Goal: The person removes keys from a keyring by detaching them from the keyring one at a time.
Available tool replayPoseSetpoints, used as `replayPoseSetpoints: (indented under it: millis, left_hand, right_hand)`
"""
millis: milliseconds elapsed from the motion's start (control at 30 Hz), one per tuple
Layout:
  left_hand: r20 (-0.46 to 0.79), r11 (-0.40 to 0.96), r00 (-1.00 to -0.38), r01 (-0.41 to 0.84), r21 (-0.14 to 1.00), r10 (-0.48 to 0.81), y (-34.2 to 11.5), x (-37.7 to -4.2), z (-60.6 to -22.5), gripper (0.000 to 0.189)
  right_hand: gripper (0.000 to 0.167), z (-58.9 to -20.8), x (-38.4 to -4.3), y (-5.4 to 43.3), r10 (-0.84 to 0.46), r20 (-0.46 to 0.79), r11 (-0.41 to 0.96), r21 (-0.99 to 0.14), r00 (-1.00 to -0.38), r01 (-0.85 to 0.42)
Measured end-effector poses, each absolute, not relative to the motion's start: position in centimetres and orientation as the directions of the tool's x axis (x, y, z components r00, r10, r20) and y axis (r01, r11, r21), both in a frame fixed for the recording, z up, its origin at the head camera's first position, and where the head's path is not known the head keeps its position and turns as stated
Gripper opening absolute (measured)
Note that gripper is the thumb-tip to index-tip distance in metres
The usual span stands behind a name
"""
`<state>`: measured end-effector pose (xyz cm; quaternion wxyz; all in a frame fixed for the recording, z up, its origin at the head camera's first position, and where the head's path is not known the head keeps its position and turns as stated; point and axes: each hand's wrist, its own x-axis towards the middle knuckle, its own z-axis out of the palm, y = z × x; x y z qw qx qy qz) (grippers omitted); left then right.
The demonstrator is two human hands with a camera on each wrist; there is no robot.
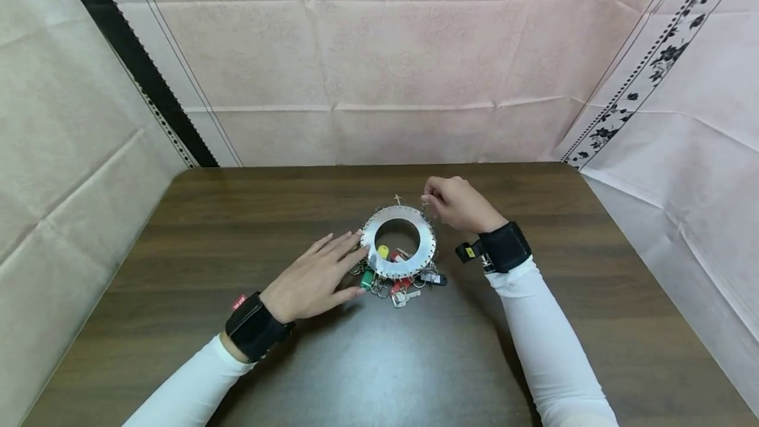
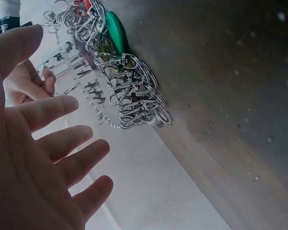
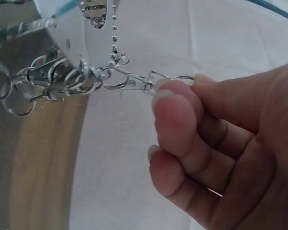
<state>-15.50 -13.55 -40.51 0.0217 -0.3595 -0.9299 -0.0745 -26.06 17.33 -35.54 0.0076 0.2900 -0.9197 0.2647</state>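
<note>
A silver ring-shaped rack (image 1: 425, 240) stands on the table, hung all round with metal swivel clasps and split rings. My left hand (image 1: 317, 282) has its fingers spread at the rack's left rim; whether the fingertips touch it I cannot tell. In the left wrist view, a cluster of clasps (image 2: 134, 96) hangs past those fingers. At the far right of the rack, my right hand (image 1: 459, 206) pinches the split ring of a swivel clasp (image 3: 132, 82), whose hook end sits at the rack's edge. A green key tag (image 1: 367, 279) and a key (image 1: 400, 299) hang in front.
Red key tags (image 1: 400, 284) and a dark key fob (image 1: 435, 278) hang at the rack's front right. Something yellow (image 1: 383, 251) shows through the rack's middle. The brown wooden table (image 1: 249, 216) ends at a pale cloth backdrop (image 1: 409, 58).
</note>
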Motion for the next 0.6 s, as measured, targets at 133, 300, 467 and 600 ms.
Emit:
replayPoseSetpoints:
  millis: [133,300,467,600]
  left_hand:
    - [0.101,0.738,-0.748,0.663,0.125,0.656,-13.8,-15.6,-40.2,0.074]
    - [0.13,0.755,-0.764,0.645,0.12,0.632,-14.4,-15.9,-39.6,0.074]
    - [0.134,0.754,-0.763,0.646,0.119,0.632,-14.6,-15.9,-39.4,0.072]
    - [0.133,0.754,-0.762,0.647,0.112,0.634,-14.8,-15.9,-39.2,0.071]
  right_hand:
    - [0.012,-34.6,-25.3,17.2,-0.529,0.258,0.666,-0.464,-0.808,-0.584]
    - [0.013,-33.6,-24.5,17.0,-0.519,0.346,0.614,-0.485,-0.782,-0.623]
    - [0.013,-32.8,-23.7,16.7,-0.52,0.39,0.578,-0.494,-0.76,-0.649]
    - [0.011,-32.2,-23.0,16.4,-0.531,0.409,0.562,-0.485,-0.742,-0.67]
